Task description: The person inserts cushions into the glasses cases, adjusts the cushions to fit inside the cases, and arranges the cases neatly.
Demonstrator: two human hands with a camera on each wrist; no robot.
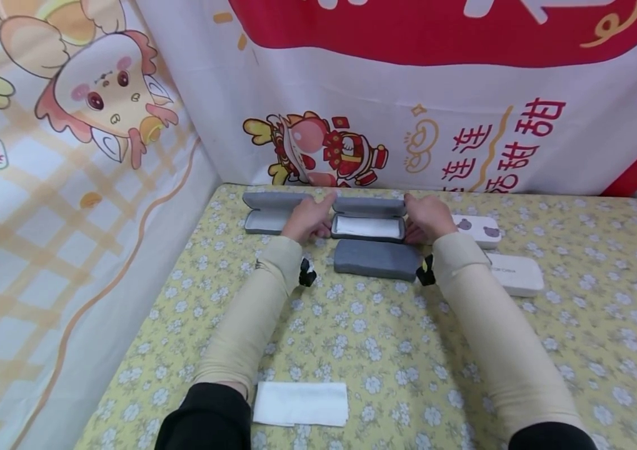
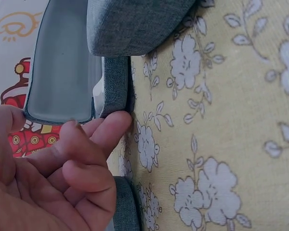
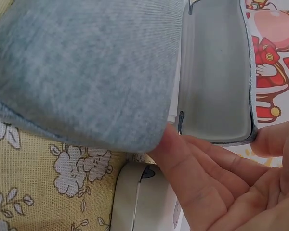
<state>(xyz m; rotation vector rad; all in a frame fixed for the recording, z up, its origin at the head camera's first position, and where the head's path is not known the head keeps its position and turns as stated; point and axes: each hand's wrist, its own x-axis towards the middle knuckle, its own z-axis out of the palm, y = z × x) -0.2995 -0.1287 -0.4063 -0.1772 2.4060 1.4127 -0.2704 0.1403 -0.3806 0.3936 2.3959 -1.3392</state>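
Note:
An open grey glasses case (image 1: 369, 207) stands at the back of the table, with a folded white cloth (image 1: 367, 227) lying in its base. At its left end is my left hand (image 1: 309, 219), thumb at the lid's corner and fingertips against the base in the left wrist view. My right hand (image 1: 427, 217) holds the other end the same way; the right wrist view shows its thumb on the lid (image 3: 216, 72) edge. Just in front lies a closed grey glasses case (image 1: 377, 259), which partly covers the open one in the right wrist view.
Left of my left hand is another open grey glasses case (image 1: 269, 219). Two white cases, one with bear faces (image 1: 478, 230) and one with lettering (image 1: 517, 275), lie at the right. A folded white cloth (image 1: 301, 403) rests near the front. Behind hangs a printed curtain (image 1: 425, 125).

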